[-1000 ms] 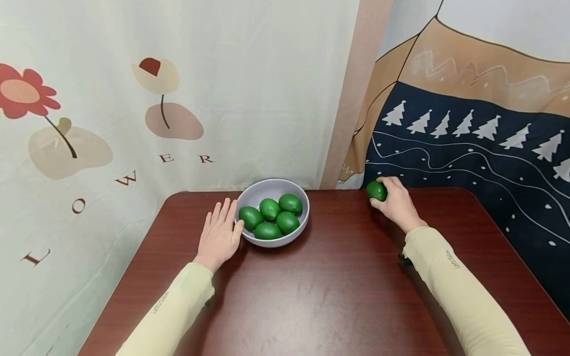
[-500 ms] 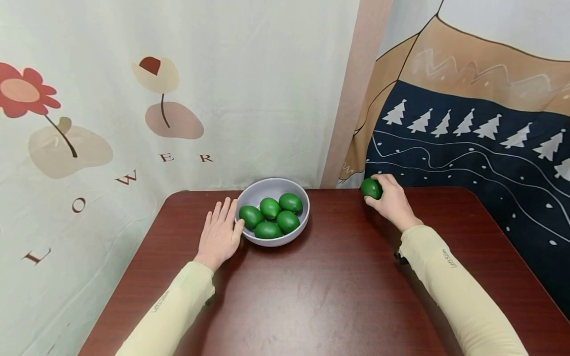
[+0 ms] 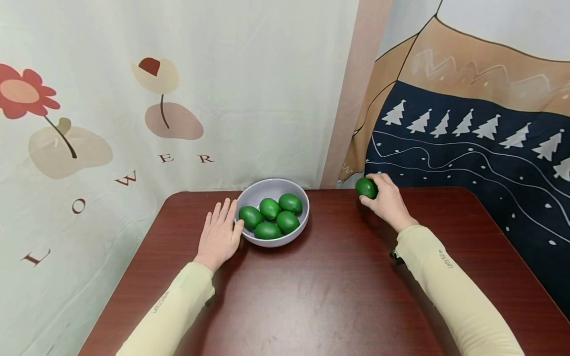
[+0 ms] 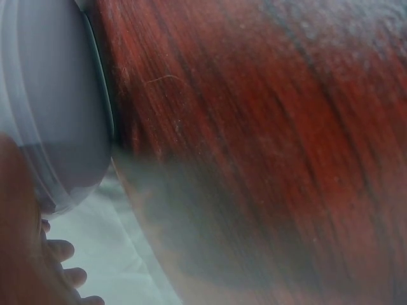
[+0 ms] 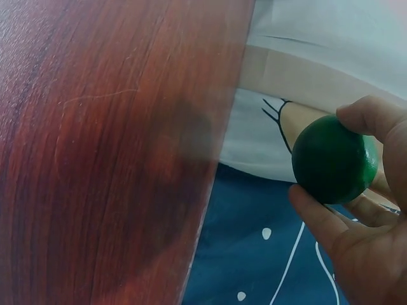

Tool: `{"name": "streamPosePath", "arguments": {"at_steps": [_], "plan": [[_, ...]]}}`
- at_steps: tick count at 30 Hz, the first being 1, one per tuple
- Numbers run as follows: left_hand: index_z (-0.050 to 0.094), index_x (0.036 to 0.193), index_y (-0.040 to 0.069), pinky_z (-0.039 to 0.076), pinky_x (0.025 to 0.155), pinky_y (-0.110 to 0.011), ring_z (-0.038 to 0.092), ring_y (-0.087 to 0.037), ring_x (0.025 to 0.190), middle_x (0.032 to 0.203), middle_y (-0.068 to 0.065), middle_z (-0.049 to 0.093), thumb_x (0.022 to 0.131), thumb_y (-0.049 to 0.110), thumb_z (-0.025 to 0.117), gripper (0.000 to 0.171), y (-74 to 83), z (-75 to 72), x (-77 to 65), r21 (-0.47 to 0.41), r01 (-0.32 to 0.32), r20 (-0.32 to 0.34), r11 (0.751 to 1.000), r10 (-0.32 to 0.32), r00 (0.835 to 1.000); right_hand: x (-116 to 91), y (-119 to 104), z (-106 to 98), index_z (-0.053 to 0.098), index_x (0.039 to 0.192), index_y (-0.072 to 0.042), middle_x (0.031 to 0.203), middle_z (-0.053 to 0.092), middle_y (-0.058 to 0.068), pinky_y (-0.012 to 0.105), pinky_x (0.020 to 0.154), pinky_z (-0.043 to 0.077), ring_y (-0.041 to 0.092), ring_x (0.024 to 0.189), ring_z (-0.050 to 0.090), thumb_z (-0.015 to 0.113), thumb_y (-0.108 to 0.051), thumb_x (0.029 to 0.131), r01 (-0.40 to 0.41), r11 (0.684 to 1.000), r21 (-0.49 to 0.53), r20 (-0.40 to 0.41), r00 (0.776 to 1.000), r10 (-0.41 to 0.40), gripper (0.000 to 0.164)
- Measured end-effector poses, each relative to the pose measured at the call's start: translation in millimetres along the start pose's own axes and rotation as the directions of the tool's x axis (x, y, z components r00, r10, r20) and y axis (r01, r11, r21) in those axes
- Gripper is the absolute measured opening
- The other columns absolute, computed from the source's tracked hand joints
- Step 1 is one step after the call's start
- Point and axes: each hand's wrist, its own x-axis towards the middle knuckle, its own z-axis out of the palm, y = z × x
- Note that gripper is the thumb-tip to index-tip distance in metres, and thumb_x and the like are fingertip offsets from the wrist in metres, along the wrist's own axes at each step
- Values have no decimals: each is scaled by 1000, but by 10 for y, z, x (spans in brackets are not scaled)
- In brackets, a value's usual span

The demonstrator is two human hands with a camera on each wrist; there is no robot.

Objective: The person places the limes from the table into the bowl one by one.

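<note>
My right hand (image 3: pixel 388 205) pinches a green lime (image 3: pixel 365 188) between thumb and fingers near the table's far edge. In the right wrist view that lime (image 5: pixel 331 162) is held off the tabletop, with a shadow on the wood. A lavender-grey bowl (image 3: pixel 258 193) stands at the far middle of the table, left of my right hand. Several green limes (image 3: pixel 269 208) lie inside it. With fingers straight, my left hand (image 3: pixel 218 240) rests against the bowl's left side. The left wrist view shows the bowl's outer wall (image 4: pixel 57 95) beside part of this hand (image 4: pixel 19 241).
A dark red-brown wooden table (image 3: pixel 311 296) with rounded far corners bears the bowl. Right behind it hang a pale curtain (image 3: pixel 267 99) printed with flowers and letters, and a dark blue cloth (image 3: pixel 467 158) with white trees.
My right hand has moved a little to the left with the lime, toward the bowl. The left hand and the bowl have stayed in place.
</note>
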Motion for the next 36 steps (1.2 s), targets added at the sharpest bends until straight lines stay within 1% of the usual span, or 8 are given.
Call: {"name": "streamPosePath", "arguments": {"at_steps": [5,15,22,28,36], "plan": [[21,166,7,12,125,-61,10,-40,159,171,-18,17,112,38,35,64,2,0,-4,0,-1,-1,1000,1,1000,7,-25,7,55,137,4,135,52,26,62,92,52,44,112,55,76,-9,88,13,1000,11,-7,1000,-13,54],[19,166,8,8,126,-59,9,-40,159,171,-18,17,112,38,34,64,-6,9,-1,-1,1,5,1000,-1,1000,16,-136,36,55,139,2,136,52,24,60,91,54,42,112,56,77,-12,87,13,999,32,-1,1000,-13,57],[19,166,8,11,126,-60,10,-40,158,171,-19,19,112,39,34,64,-16,21,1,3,-2,-5,1000,2,1000,39,-222,56,56,138,1,138,52,23,61,93,52,43,117,54,77,-13,88,18,999,43,9,1000,-19,56],[20,166,8,12,125,-61,10,-40,159,171,-18,18,112,40,33,64,-20,27,4,7,-2,-5,1000,2,1000,58,-290,81,56,139,1,138,52,22,60,92,54,42,117,55,76,-13,89,32,998,57,14,999,-33,56],[19,166,8,11,126,-60,10,-40,159,171,-18,18,112,40,32,64,-24,31,1,2,4,-1,1000,-4,1000,78,-371,134,56,141,1,140,52,22,59,94,54,41,118,56,76,-14,88,53,995,80,9,999,-54,58]]}}
